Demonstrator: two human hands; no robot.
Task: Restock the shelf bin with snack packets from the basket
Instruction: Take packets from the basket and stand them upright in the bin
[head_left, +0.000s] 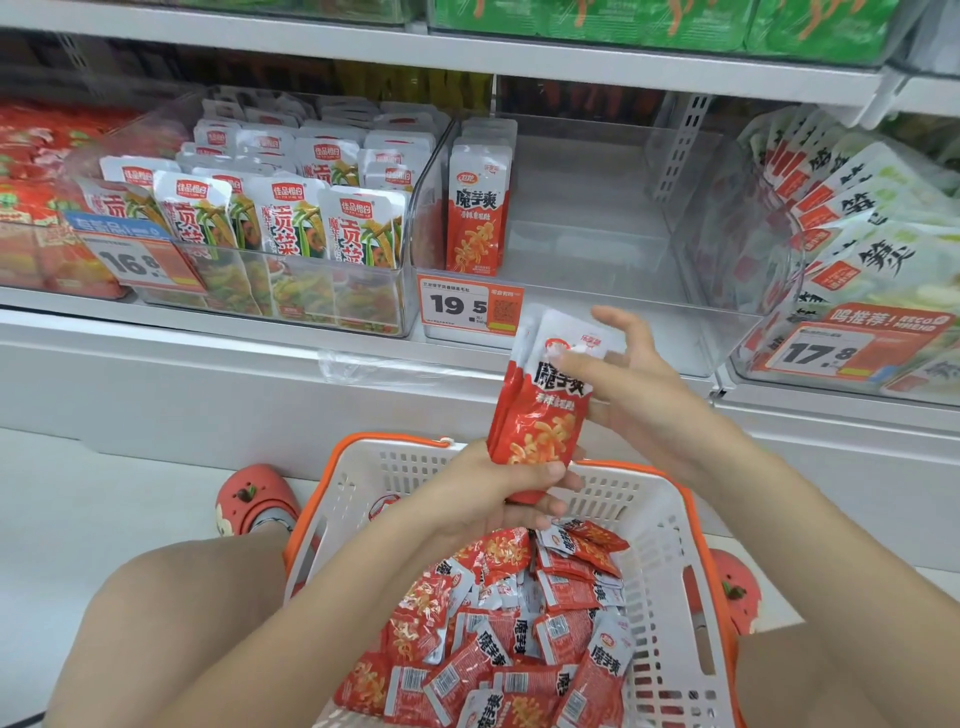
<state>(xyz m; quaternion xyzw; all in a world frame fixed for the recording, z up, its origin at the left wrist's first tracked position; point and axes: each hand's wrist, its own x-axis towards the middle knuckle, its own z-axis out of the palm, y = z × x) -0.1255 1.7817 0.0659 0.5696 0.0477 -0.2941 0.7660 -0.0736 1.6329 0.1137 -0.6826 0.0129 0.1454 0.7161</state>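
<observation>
A small stack of red-and-white snack packets (540, 402) stands upright above the basket. My left hand (498, 488) grips its bottom end. My right hand (623, 374) holds its upper part, thumb across the white top and fingers behind. Below, a white basket with an orange rim (670, 525) holds several loose packets (519, 639) of the same kind. On the shelf the clear bin (597, 291) is mostly bare, with a short row of the same packets (478, 208) standing at its left side.
A bin of white-and-green packets (291, 223) stands left of the target bin, and a bin of pale green packets (857, 234) stands to its right. Price tags reading 19.5 (467, 309), 16.8 and 17.8 hang on the bin fronts. My knees and red shoes flank the basket.
</observation>
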